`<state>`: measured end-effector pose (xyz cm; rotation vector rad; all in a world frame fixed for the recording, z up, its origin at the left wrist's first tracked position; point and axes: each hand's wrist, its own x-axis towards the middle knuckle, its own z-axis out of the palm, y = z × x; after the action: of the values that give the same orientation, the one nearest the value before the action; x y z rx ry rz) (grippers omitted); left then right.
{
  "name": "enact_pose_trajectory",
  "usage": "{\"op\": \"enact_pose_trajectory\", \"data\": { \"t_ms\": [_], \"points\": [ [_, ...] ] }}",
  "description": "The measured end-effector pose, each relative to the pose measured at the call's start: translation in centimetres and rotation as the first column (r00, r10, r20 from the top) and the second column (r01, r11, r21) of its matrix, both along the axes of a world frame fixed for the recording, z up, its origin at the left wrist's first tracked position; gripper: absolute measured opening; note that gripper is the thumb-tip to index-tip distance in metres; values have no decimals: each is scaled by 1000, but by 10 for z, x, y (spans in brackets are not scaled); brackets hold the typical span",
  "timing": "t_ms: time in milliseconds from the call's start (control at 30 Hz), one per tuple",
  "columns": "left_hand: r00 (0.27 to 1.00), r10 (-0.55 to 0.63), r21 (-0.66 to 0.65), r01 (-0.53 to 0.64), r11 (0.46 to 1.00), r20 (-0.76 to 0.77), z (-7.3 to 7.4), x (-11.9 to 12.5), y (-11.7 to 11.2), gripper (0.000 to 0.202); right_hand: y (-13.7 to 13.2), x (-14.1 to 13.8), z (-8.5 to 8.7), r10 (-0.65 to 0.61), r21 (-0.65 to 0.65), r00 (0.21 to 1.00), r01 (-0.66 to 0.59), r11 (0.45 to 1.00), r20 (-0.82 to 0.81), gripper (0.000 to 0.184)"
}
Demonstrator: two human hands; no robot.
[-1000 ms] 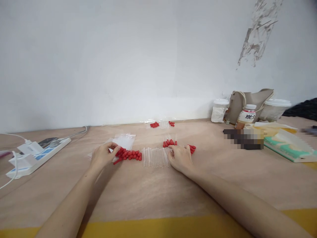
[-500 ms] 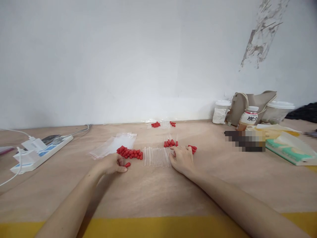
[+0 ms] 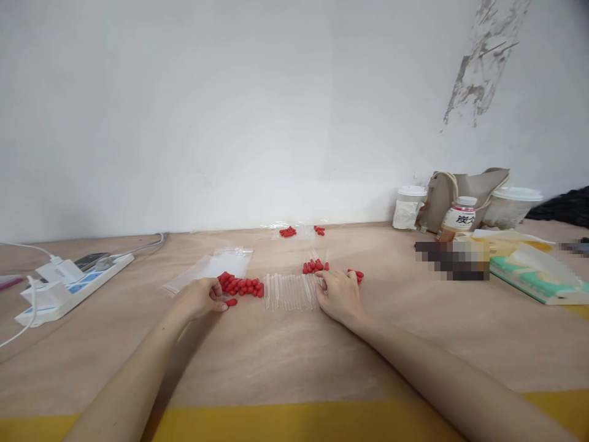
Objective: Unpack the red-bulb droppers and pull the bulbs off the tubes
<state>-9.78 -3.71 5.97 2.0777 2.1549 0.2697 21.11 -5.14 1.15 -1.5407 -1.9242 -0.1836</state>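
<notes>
My left hand [image 3: 202,296] is closed, with its thumb and fingertips on one red rubber dropper bulb [image 3: 231,302] just above the table. Right behind it lies a pile of red bulbs [image 3: 243,286]. A row of clear thin tubes [image 3: 289,291] lies side by side between my two hands. At the right end of this row rests my right hand [image 3: 339,296], its thumb and index finger apart and touching the edge of the tubes. More red bulbs [image 3: 315,266], with clear tubes extending from them, lie beyond its fingertips. A few others [image 3: 358,275] show behind the hand.
Clear plastic bags [image 3: 209,267] lie at left of the pile. A power strip [image 3: 78,288] with chargers stands far left. By the wall lie bulbs in clear wrapping [image 3: 288,231]. Cups, a bottle [image 3: 458,218], a bag [image 3: 469,190] and a tissue pack [image 3: 538,279] stand at right.
My left hand has moved slightly left and up toward the pile, the red bulb moving with it. My right hand stays at the right end of the tubes.
</notes>
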Motion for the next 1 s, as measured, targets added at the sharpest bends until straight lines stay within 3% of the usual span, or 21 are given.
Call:
{"op": "enact_pose_trajectory", "data": {
  "t_ms": [267,400,467,533,633,733,833,1000],
  "points": [
    [998,-46,-33,48,998,43,4,-10,2,32,9,18,15,-34,10,999,34,999,7,22],
    [990,-72,138,55,989,119,16,2,-2,34,14,40,18,-61,-16,998,61,998,-4,22],
    [983,-119,261,79,962,143,21,23,-1,32,18,53,15,-71,-46,997,69,997,-35,20],
    [962,-233,312,180,933,143,22,53,5,27,21,65,11,-90,-69,993,85,994,-80,19],
    [922,-382,273,354,895,58,17,105,22,23,24,81,8,-71,-106,992,59,993,-107,23],
    [951,-310,176,302,937,19,9,152,43,28,20,93,13,114,-190,992,-123,974,-62,30],
    [974,-227,108,224,969,18,1,184,64,40,13,99,19,294,-228,955,-276,934,46,46],
    [995,-104,34,104,994,6,-10,203,88,50,9,93,18,351,-210,909,-307,928,223,62]
  ]
}}
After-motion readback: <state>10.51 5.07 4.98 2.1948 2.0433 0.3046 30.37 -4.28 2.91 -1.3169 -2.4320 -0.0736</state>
